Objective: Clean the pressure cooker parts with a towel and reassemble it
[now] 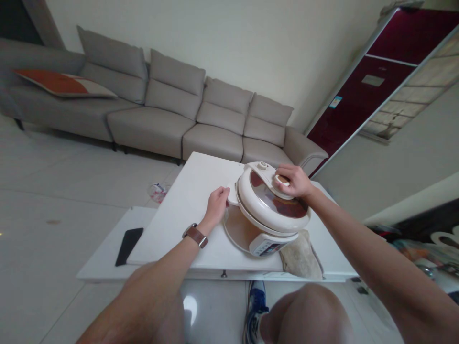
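A white and brown electric cooker (247, 229) stands on a white table, its control panel facing me. Its round lid (267, 203) has a clear and reddish-brown top crossed by a white bar. My right hand (294, 181) is closed around the knob on that bar. With its fingers wrapped on the white side handle, my left hand (218, 203) holds the cooker at its left. The lid sits on the cooker. A beige cloth (301, 255) lies beside the cooker's base, near the table's front edge.
The white table (193, 205) has a lower shelf at the left with a black flat object (129, 246). A grey sofa (150, 124) with an orange cushion (53, 82) stands behind. My knees are close to the table's front edge.
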The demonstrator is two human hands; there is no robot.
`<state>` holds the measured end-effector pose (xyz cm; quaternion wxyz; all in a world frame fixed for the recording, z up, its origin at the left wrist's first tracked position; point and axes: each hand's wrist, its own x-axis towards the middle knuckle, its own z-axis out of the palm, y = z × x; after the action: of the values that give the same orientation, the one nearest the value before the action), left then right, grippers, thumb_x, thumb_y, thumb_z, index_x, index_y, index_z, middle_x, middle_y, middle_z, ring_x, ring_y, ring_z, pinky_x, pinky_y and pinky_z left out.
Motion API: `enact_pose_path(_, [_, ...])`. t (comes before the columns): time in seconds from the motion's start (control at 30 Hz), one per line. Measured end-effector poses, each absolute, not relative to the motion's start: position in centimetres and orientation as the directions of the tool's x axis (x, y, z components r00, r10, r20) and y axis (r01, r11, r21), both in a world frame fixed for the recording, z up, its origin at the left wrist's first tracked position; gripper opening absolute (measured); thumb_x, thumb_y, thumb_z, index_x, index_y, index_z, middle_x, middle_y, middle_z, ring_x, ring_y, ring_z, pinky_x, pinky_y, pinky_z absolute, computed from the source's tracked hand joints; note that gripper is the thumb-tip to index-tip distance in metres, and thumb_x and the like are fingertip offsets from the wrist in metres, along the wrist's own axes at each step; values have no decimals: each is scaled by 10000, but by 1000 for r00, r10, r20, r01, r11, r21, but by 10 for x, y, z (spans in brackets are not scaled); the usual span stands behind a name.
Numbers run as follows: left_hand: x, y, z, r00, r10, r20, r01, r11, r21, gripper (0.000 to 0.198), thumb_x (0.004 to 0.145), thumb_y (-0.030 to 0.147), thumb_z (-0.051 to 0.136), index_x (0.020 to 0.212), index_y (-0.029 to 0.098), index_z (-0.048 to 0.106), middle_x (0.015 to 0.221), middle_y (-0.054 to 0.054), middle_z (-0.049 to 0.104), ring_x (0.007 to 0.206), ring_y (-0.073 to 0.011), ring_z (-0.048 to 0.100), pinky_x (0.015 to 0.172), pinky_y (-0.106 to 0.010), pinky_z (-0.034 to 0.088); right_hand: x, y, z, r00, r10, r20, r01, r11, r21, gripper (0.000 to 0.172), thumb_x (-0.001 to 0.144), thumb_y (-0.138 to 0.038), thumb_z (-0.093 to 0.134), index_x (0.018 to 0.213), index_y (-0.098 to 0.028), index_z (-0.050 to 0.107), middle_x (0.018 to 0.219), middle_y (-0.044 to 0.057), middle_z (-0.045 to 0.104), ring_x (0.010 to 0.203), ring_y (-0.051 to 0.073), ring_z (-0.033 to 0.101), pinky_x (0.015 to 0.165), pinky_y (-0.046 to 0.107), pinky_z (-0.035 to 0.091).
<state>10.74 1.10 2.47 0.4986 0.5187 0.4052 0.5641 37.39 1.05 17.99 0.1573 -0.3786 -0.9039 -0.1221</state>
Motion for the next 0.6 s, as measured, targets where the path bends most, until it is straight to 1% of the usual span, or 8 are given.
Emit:
enact_pose_path(0.13, [113,11,25,5,987,160,-173,-157,972,370,875,486,531,631,212,488,586,28,494,551,-137,522,515,-259,447,371,8,180,-637,675,372,747,660,81,311,929,-462,492,747,-218,552,745,36,530,680,182,501,665,298,362])
enact_pose_path(0.37, [111,15,21,19,982,186,-117,-182,976,390,884,486,526,617,201,528,570,15,523,539,-136,534,516,-258,432,362,7,180,-592,720,362,787,614,65,343,926,-479,472,726,-214,556,742,36,539,683,177,520,653,296,348])
enact_pose_path(0.5, [112,16,20,4,983,185,-128,-183,975,393,875,504,536,622,203,536,568,16,525,526,-136,526,499,-257,430,362,7,179,-597,709,376,782,619,75,359,917,-485,476,675,-222,514,706,29,515,647,168,493,637,299,332])
enact_pose_path(0.6, [113,16,20,12,983,186,-135,-183,974,393,873,507,538,625,202,537,576,15,526,526,-134,520,489,-256,429,365,8,181,-609,685,401,769,633,88,358,906,-494,490,674,-223,521,684,26,507,627,167,481,621,304,320])
